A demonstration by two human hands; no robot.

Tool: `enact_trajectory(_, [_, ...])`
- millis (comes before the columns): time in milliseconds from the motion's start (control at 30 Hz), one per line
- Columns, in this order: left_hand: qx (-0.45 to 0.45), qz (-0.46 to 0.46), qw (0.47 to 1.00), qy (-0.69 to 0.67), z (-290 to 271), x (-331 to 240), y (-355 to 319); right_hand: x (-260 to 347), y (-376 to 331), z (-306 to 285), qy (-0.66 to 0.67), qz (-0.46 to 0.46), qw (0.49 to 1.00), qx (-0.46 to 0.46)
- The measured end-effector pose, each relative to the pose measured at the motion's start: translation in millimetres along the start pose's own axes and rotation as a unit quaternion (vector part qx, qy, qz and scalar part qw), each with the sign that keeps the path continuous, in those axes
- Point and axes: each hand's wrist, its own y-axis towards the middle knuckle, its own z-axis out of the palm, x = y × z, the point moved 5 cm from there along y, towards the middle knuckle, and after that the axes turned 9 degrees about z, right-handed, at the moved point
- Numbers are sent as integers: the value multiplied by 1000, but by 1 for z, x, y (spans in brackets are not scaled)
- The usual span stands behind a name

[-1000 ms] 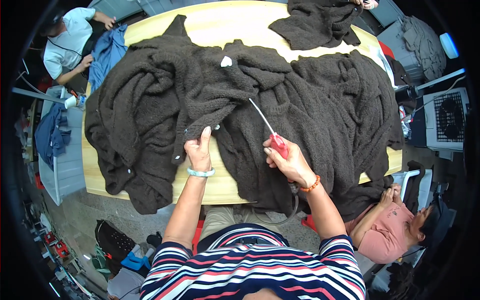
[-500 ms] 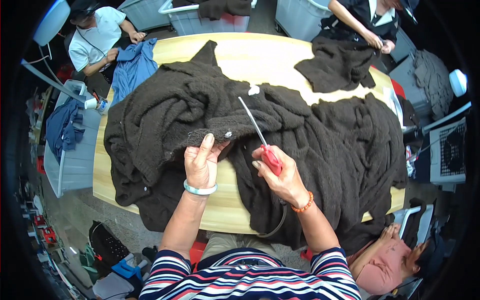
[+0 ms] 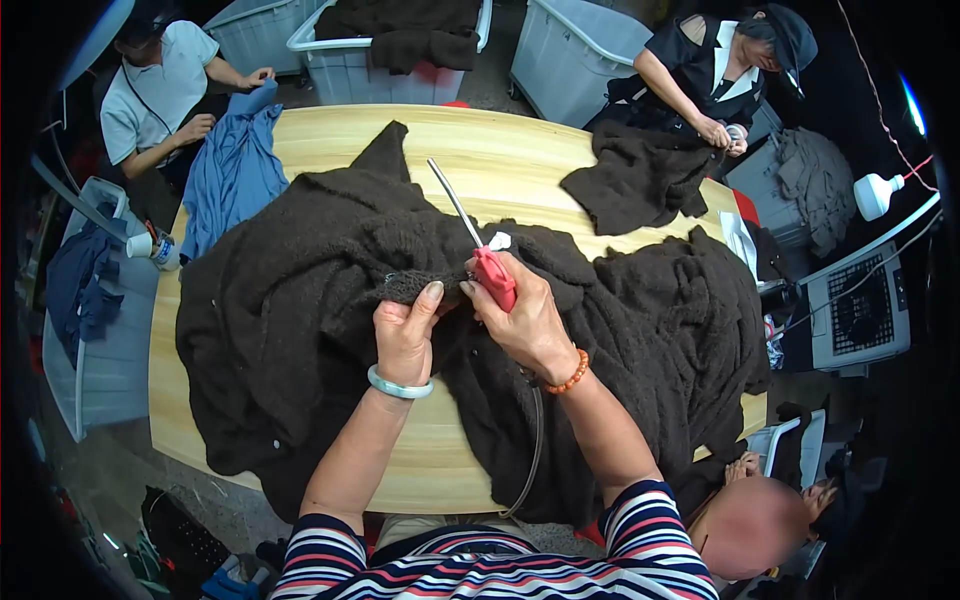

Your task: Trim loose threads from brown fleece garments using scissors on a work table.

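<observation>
A large heap of dark brown knit fabric (image 3: 290, 250) covers much of the table in front of me. My left hand (image 3: 405, 342) is closed on a folded edge of this fabric, pinching it between thumb and fingers. Close beside it on the right, my right hand (image 3: 530, 318) grips a red air blow gun (image 3: 495, 279). Its thin metal nozzle points up and to the left over the fabric. A grey hose (image 3: 538, 450) hangs below the right hand. Right thumb and fingertips lie close to the held edge; whether they touch it is unclear. A small white piece (image 3: 499, 241) lies behind the gun.
The pale wooden table (image 3: 480, 140) has people at work around it. At the far left, one handles blue cloth (image 3: 235, 165); at the far right, another handles dark cloth (image 3: 640, 175). Grey bins (image 3: 385, 88) stand behind. A white bottle (image 3: 150, 247) stands at the left edge.
My right hand has moved left with the blow gun, up close to my left hand, which still pinches the fabric edge. The whole view has shifted slightly.
</observation>
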Motion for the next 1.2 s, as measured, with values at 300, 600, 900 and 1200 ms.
enact_trajectory(300, [-35, -105, 993, -43, -33, 7, 40, -37, 47, 37, 294, 219, 914, 175])
enact_trajectory(600, [-59, -135, 988, -44, -55, 15, 56, -57, 68, 60, 295, 279, 891, 205])
enact_trajectory(900, [-69, -149, 985, -46, -69, 23, 60, -63, 76, 70, 289, 296, 886, 209])
enact_trajectory(1200, [-73, -141, 986, -44, -65, 23, 53, -66, 66, 65, 310, 285, 881, 216])
